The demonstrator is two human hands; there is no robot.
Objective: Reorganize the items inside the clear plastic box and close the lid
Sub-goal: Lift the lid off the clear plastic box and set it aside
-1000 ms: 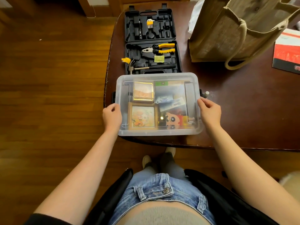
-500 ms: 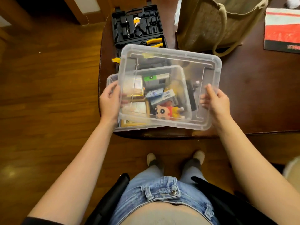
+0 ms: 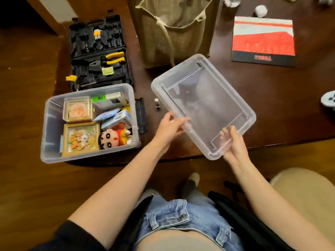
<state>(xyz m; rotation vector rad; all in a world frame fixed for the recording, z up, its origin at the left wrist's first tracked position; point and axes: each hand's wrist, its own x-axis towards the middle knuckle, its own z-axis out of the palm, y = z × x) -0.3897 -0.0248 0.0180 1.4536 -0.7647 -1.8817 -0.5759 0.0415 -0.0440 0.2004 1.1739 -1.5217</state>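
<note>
From where I sit, both hands are on the lid [image 3: 203, 105]: my left hand [image 3: 169, 126] pinches its near-left edge with thumb on top and fingers curled beneath, and my right hand [image 3: 231, 142] grips the near corner, fingers showing through the clear plastic. The lid hangs tilted above the worktop [image 3: 281, 109], well to the right of the clear plastic box [image 3: 54, 109], which stands open at the worktop's near-left corner with part of its front edge seeming to overhang. Inside I can see a boxed rose [image 3: 78, 110], a framed picture [image 3: 81, 138], a cartoon plush doll [image 3: 113, 135] and some small cartons [image 3: 116, 118], packed loosely. My worry is the setting-down: a small white-capped thing [image 3: 157, 104] stands just beside the lid's left edge, and a careless sweep could knock it over. The burlap bag [image 3: 174, 33] is near the lid's far corner, so swinging it outward might catch the handles. I judge the box itself the greater risk; pressing or tugging on items at its near side could tip it off the edge. The open tool case [image 3: 98, 57] touches its far wall, leaving little room to push it back.
</note>
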